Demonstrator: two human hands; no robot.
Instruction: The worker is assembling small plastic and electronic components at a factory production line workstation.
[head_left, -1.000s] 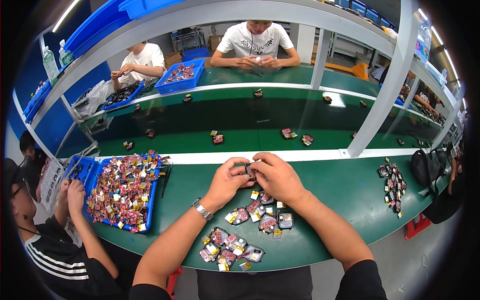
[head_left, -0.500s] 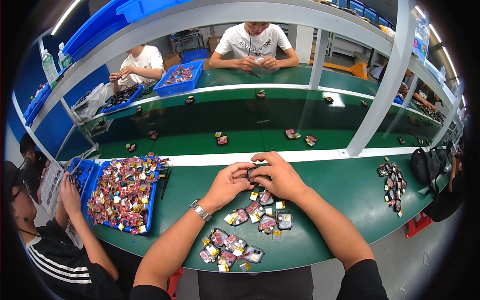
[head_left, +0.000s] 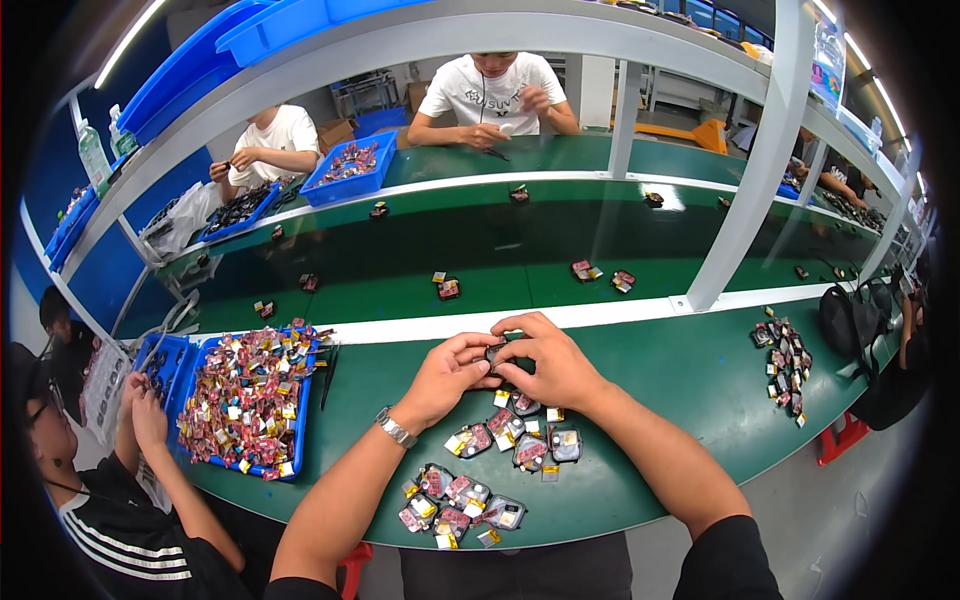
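My left hand [head_left: 446,378] and my right hand [head_left: 552,364] meet over the green bench, fingers closed around a small black casing [head_left: 493,354]. Much of that casing is hidden by my fingers. Just below my hands lies a loose cluster of black casings [head_left: 530,450] fitted with red circuit boards, with white-and-yellow battery pouches attached. Nearer the bench edge sits a second cluster of similar casings [head_left: 466,490]. To the left, a blue tray [head_left: 303,400] is heaped with red boards and battery pouches. Dark tweezers [head_left: 329,376] lie beside it.
Beyond a white rail [head_left: 420,327], a green conveyor belt [head_left: 400,240] carries scattered assemblies. A white post [head_left: 750,170] rises at right. More casings [head_left: 786,362] and a black bag [head_left: 850,325] lie on the right. A co-worker [head_left: 120,510] sits at left; others work across the belt.
The view has shifted slightly. My hands stay together on the casing with small finger movements. The co-worker at left has drawn both hands together, and the person opposite has raised one hand.
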